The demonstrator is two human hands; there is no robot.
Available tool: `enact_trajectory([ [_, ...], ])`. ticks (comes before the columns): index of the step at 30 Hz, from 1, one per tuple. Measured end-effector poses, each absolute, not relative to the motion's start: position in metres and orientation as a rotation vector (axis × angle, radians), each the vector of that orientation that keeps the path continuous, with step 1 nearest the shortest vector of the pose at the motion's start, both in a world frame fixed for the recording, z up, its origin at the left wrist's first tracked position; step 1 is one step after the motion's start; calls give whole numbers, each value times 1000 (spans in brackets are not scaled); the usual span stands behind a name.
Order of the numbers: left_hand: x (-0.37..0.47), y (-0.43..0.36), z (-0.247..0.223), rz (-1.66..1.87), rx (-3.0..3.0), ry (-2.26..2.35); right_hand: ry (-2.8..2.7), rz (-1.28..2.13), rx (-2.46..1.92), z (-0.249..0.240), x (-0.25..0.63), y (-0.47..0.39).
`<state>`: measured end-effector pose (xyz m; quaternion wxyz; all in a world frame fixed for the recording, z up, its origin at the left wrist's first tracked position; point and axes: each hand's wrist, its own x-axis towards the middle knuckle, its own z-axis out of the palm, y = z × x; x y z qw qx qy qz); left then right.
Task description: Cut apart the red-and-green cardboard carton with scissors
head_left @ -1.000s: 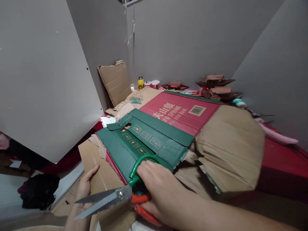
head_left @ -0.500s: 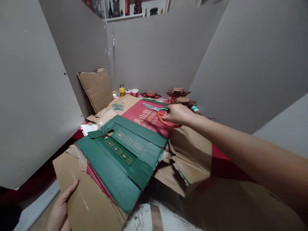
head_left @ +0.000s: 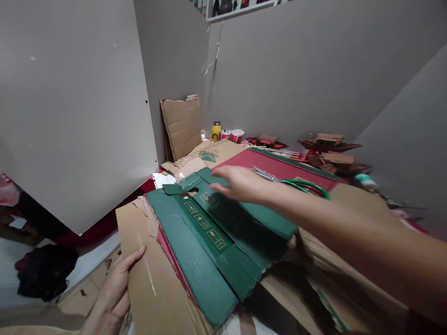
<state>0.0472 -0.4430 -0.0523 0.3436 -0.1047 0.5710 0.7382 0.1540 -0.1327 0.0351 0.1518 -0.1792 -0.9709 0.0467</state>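
My left hand (head_left: 117, 291) grips the brown flap of a cardboard box (head_left: 190, 242) at the lower left, thumb on top and fingers beneath. The box is flattened, with green printed panels, a torn edge and a strip of red. Above its far part my right hand (head_left: 239, 183) reaches across with thumb and fingers apart, holding nothing; whether it touches the green panel I cannot tell. Just beyond my right wrist, scissors (head_left: 303, 186) with green handles lie on a red cardboard panel (head_left: 286, 163). My forearm partly covers them.
A brown cardboard sheet (head_left: 181, 125) leans on the wall at the back. Near it stand a yellow bottle (head_left: 216, 131) and red paper cups (head_left: 238, 135). Brown model boats (head_left: 328, 142) sit at the back right. A white panel (head_left: 77, 116) rises on the left.
My right hand has let go of the scissors, which now lie on the red panel, and has moved over the green box. My left hand still holds the flap. The view has turned left.
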Motion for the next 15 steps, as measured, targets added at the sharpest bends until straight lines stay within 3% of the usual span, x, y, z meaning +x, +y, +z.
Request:
enact_trajectory([
  [4, 48, -444, -51, 1940, -218, 1491, -2831, 354, 138, 34, 67, -198],
  [9, 50, -446, -52, 1940, -194, 1441, -2826, 337, 246, 16, -5, -228],
  [15, 37, -450, -58, 1946, -67, 1465, -2671, 348, 280, -9, -18, -226],
])
